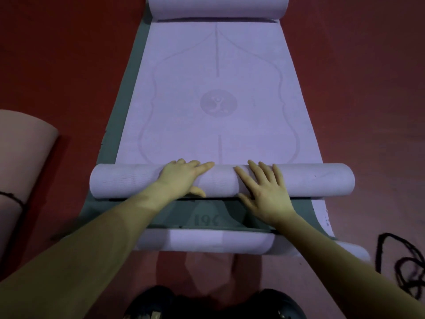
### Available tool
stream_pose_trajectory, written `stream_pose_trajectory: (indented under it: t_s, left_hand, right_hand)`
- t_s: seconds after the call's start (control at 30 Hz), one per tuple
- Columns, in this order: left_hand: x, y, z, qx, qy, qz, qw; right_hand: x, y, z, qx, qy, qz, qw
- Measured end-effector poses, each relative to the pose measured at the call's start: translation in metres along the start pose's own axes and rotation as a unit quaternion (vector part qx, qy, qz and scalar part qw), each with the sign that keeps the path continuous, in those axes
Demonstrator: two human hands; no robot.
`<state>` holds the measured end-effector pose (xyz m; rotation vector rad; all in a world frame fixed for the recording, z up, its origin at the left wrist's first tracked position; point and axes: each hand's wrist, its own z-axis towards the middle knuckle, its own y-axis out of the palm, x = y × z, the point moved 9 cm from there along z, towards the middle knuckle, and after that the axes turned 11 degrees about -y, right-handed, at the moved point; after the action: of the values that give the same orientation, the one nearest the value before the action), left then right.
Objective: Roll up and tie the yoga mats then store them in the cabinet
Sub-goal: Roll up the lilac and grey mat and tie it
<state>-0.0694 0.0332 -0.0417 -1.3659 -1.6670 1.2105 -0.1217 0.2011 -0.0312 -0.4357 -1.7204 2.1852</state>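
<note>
Lavender yoga mat lies lengthwise on the red floor, its near end wound into a roll and its far end curled over as well. Left hand and right hand rest flat on top of that roll, fingers straight and slightly spread, side by side near its middle. Beneath it shows a grey mat. A pink rolled mat lies to the left, a dark cord to the right.
</note>
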Motion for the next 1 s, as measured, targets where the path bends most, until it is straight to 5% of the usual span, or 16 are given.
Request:
stream_pose_trajectory:
  t_s: [0.17, 0.33, 0.6, 0.7, 0.87, 1.0]
  left_hand:
    - [-0.010, -0.001, 0.011, -0.039, -0.016, -0.005, 0.999]
    - [-0.006, -0.009, -0.014, 0.124, -0.070, 0.008, 0.990]
    - [-0.024, -0.005, 0.025, 0.047, -0.122, -0.059, 0.990]
    - [-0.026, -0.011, 0.037, 0.046, -0.131, -0.062, 0.988]
    - [-0.007, -0.016, 0.015, 0.161, -0.099, -0.059, 0.980]
    - [-0.014, -0.019, 0.027, 0.138, -0.092, -0.050, 0.985]
  right_hand:
    - [0.007, 0.010, 0.011, -0.039, 0.047, -0.009, 0.998]
    - [0.031, 0.022, 0.043, -0.081, 0.074, 0.005, 0.994]
    - [-0.007, 0.007, 0.020, 0.055, 0.034, 0.006, 0.998]
    - [0.002, 0.010, 0.030, 0.041, 0.042, -0.001, 0.998]
    - [0.023, 0.018, 0.065, -0.018, 0.074, 0.023, 0.997]
    - [0.030, 0.021, 0.084, -0.038, 0.081, 0.024, 0.996]
